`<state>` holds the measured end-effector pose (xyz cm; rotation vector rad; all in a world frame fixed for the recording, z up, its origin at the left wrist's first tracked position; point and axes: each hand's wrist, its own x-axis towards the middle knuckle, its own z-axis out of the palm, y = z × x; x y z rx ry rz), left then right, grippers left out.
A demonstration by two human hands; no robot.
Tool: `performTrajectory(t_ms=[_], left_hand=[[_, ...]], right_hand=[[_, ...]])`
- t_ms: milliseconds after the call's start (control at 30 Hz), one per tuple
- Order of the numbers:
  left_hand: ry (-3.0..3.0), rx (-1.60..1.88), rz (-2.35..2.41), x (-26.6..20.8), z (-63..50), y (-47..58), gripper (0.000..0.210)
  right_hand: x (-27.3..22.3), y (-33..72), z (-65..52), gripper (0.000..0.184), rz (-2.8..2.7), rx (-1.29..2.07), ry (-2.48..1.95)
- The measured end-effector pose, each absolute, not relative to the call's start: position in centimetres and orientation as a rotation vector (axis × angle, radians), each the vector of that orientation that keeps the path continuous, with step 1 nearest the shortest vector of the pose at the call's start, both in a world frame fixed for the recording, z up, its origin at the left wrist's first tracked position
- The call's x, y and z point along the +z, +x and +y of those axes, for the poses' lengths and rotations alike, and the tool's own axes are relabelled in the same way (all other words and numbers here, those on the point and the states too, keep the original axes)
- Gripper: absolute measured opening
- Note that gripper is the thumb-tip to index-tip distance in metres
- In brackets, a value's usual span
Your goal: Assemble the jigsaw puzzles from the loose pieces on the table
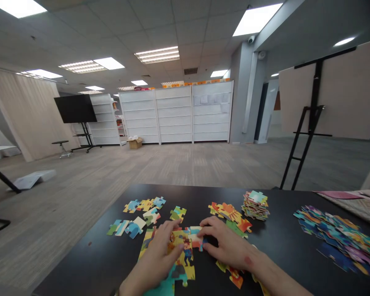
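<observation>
A partly joined jigsaw puzzle [189,272] lies on the black table in front of me, with yellow, teal and cartoon-figure parts. My left hand [162,255] rests over its left side, thumb and fingers apart, hiding part of the picture. At the upper right edge of the puzzle, my right hand [223,240] has thumb and fingers about a pink and light-blue puzzle piece [196,242], which touches the joined part. Just beyond my left fingertips lies a loose green and yellow piece [178,213]. Orange sun pieces [230,211] lie beyond my right hand, and more pieces [235,277] below its wrist.
Loose blue and white pieces [135,227] lie at the left of the table [92,263]. A stack of pieces [255,205] stands at the back right, and a large blue-purple heap [342,238] lies farther right. Beyond are an easel stand [308,123] and white shelves [174,115].
</observation>
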<state>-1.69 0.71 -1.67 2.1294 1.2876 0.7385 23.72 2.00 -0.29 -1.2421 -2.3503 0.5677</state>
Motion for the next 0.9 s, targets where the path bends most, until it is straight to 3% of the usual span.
performTrajectory(t_ms=[167, 333, 400, 633, 900], left_hand=[[2.106, 0.769, 1.267, -0.8, 1.0, -5.3, 0.040], [2.125, 0.358, 1.338, -0.6, 0.1, -8.6, 0.076], [2.130, 0.313, 1.392, -1.0, 0.2, -9.0, 0.080], [2.263, 0.361, 1.389, -2.1, 1.2, -8.3, 0.078], [2.341, 0.354, 1.362, -1.8, 0.5, -7.1, 0.073]], right_hand=[[-0.2, 23.9, 2.0, 0.027, -2.345, 0.569, -1.240], [-0.5, 23.9, 2.2, 0.029, -2.304, 0.576, -1.212], [-0.6, 24.0, 2.3, 0.031, -2.276, 0.583, -1.212], [-1.0, 24.8, 2.9, 0.037, -2.192, 0.608, -1.202], [-2.9, 25.4, 5.2, 0.025, -1.760, 1.015, -1.192]])
